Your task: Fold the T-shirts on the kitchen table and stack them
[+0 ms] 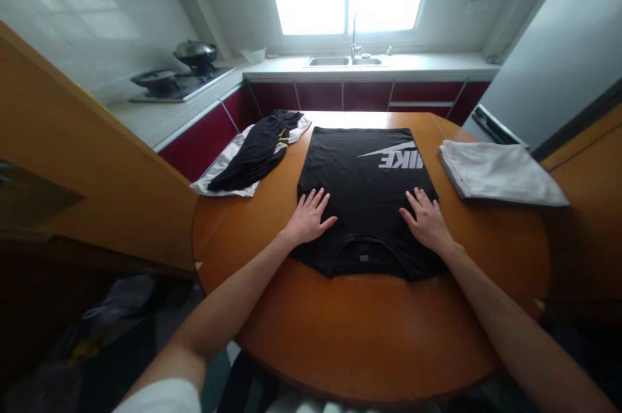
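A black T-shirt (362, 196) with a white Nike print lies spread on the round wooden table (369, 335), its neckline towards me and its hem at the far side. The print appears upside down near the far right. My left hand (311, 217) rests flat on the shirt's left part, fingers spread. On the right part lies my right hand (427, 222), also flat with its fingers apart. Neither hand grips the cloth.
Dark and white garments (257, 153) are heaped at the table's far left. Folded white cloth (503, 171) lies at the right edge. Beyond are a counter with a sink (329, 61), and a stove (182, 83) with pans. A wooden door (97, 160) stands close on the left.
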A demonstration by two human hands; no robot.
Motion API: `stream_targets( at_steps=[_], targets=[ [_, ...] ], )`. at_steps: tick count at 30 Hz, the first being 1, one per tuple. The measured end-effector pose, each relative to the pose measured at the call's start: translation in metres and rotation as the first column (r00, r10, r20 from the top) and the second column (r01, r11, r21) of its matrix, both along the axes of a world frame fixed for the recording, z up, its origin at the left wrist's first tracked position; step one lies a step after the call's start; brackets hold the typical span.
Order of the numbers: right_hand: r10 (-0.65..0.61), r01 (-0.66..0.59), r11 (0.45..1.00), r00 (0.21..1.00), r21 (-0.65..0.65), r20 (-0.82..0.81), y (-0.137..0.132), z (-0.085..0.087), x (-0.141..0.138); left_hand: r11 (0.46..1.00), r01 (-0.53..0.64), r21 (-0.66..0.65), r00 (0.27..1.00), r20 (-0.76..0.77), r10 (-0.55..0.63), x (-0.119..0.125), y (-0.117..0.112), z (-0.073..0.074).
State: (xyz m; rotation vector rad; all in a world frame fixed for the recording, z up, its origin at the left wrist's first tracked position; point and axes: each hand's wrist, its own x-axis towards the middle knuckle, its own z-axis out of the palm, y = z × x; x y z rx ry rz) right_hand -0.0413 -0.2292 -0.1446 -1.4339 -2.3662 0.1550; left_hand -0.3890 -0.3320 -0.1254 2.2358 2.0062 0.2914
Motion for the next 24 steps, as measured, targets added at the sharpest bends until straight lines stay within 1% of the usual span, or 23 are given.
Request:
stream_targets(
  at_steps=[3, 5, 7, 9, 12, 15, 19, 24],
  targets=[
    [-0.013, 0.016, 0.999, 0.996, 0.028, -0.089, 0.002, 0.003, 0.003, 0.999, 0.038, -0.020, 0.990, 0.135, -0.035, -0.012, 0.002, 0.010],
    [-0.024, 0.032, 0.998, 0.985, 0.048, -0.172, 0.004, 0.005, 0.006, 0.999, 0.040, 0.018, 0.973, 0.227, -0.043, -0.020, 0.002, 0.017],
    [-0.034, 0.049, 0.997, 0.967, 0.056, -0.251, 0.007, 0.008, 0.011, 0.998, 0.027, 0.062, 0.964, 0.261, -0.043, -0.025, 0.000, 0.020],
    [-0.039, 0.057, 0.997, 0.948, 0.049, -0.316, 0.010, 0.009, 0.016, 0.998, 0.049, 0.047, 0.974, 0.219, -0.058, -0.025, -0.003, 0.019],
    [-0.042, 0.056, 0.998, 0.913, 0.022, -0.405, 0.015, 0.008, 0.024, 0.994, 0.106, -0.016, 0.992, 0.069, -0.104, -0.021, -0.008, 0.011],
    [-0.079, 0.094, 0.996, 0.874, 0.007, -0.479, 0.020, 0.007, 0.030, 0.991, 0.133, -0.012, 0.991, -0.033, -0.133, -0.018, -0.012, 0.004],
    [-0.113, 0.156, 0.987, 0.853, 0.042, -0.510, 0.023, 0.007, 0.035, 0.989, 0.150, 0.000, 0.987, -0.054, -0.150, -0.020, -0.017, 0.004],
    [-0.109, 0.164, 0.984, 0.856, 0.065, -0.505, 0.022, 0.010, 0.034, 0.983, 0.176, 0.040, 0.984, 0.009, -0.177, -0.022, -0.020, 0.011]
  ],
)
